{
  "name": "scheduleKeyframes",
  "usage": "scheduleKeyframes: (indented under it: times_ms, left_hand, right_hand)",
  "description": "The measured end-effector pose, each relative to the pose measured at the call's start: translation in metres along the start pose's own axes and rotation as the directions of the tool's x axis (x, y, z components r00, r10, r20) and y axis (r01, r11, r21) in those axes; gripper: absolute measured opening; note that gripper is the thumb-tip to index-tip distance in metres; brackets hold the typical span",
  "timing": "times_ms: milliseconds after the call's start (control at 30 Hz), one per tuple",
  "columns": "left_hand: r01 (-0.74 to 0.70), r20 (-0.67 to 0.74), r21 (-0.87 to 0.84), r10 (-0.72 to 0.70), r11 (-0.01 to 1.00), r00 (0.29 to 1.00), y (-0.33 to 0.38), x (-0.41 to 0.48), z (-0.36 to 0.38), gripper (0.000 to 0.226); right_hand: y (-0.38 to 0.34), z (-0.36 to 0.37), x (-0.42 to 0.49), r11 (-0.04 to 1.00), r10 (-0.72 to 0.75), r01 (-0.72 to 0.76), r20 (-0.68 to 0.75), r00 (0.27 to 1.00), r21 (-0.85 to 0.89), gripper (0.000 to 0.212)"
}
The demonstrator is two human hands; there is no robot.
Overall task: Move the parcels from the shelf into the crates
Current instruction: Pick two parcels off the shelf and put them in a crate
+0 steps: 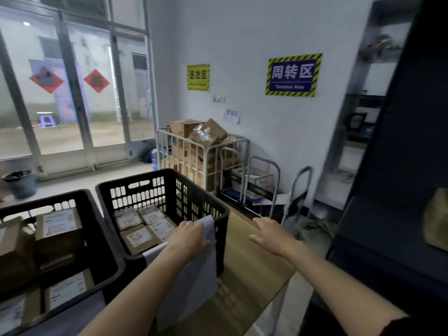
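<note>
Two black slatted crates stand on a wooden table [244, 253]. The right crate [169, 187] holds several flat labelled cardboard parcels [143, 236]. The left crate [80, 241] holds bigger labelled boxes [58, 224]. My left hand [188, 235] grips a flat white parcel [194, 275] that hangs over the right crate's near corner. My right hand [268, 235] hovers over the table to the right of that crate, fingers spread, holding nothing. A brown parcel [436, 221] lies on the dark shelf [388, 190] at the far right.
A white wire cage cart [201, 151] full of cardboard boxes stands against the wall behind the crates, with folded hand trolleys [264, 183] beside it. Glass doors [72, 93] fill the left side, a bucket [20, 183] on the floor before them.
</note>
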State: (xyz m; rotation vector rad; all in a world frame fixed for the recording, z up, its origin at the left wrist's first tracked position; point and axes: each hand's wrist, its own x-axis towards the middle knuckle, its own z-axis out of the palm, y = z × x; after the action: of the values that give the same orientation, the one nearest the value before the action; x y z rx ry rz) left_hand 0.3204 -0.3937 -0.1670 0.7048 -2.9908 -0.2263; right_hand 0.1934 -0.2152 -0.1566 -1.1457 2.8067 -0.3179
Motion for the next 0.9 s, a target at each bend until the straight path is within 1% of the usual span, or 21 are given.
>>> scheduleKeyframes:
  times_ms: [167, 267, 367, 467, 533, 633, 900]
  left_hand:
    - [-0.097, 0.002, 0.008, 0.097, 0.995, 0.995, 0.058, -0.002, -0.003, 0.046]
    - [-0.183, -0.017, 0.011, 0.183, 0.983, 0.983, 0.103, -0.004, -0.005, 0.053]
    - [-0.237, -0.013, -0.005, 0.237, 0.971, 0.971, 0.156, -0.008, -0.004, 0.057]
    - [-0.296, -0.019, -0.022, 0.296, 0.955, 0.955, 0.215, -0.017, 0.001, 0.053]
    - [-0.341, -0.022, -0.041, 0.34, 0.939, 0.94, 0.255, -0.024, 0.004, 0.049]
    - [-0.397, -0.013, -0.06, 0.397, 0.916, 0.918, 0.314, -0.037, 0.011, 0.049]
    - [-0.5, -0.021, -0.072, 0.5, 0.863, 0.866, 0.446, -0.077, 0.026, 0.045]
  right_hand:
    - [0.043, -0.022, -0.043, 0.994, 0.104, -0.103, -0.032, 0.994, 0.045, 0.058]
    - [0.074, -0.041, -0.075, 0.987, 0.158, -0.154, -0.086, 0.984, 0.051, 0.055]
    - [0.115, -0.061, -0.114, 0.975, 0.22, -0.216, -0.112, 0.969, 0.051, 0.05]
    - [0.162, -0.078, -0.158, 0.958, 0.286, -0.281, -0.116, 0.951, 0.063, 0.055]
    - [0.194, -0.088, -0.188, 0.945, 0.327, -0.321, -0.137, 0.935, 0.063, 0.056]
    - [0.239, -0.1, -0.231, 0.917, 0.398, -0.387, -0.165, 0.902, 0.093, 0.056]
    - [0.332, -0.118, -0.329, 0.867, 0.499, -0.484, -0.207, 0.842, 0.121, 0.053]
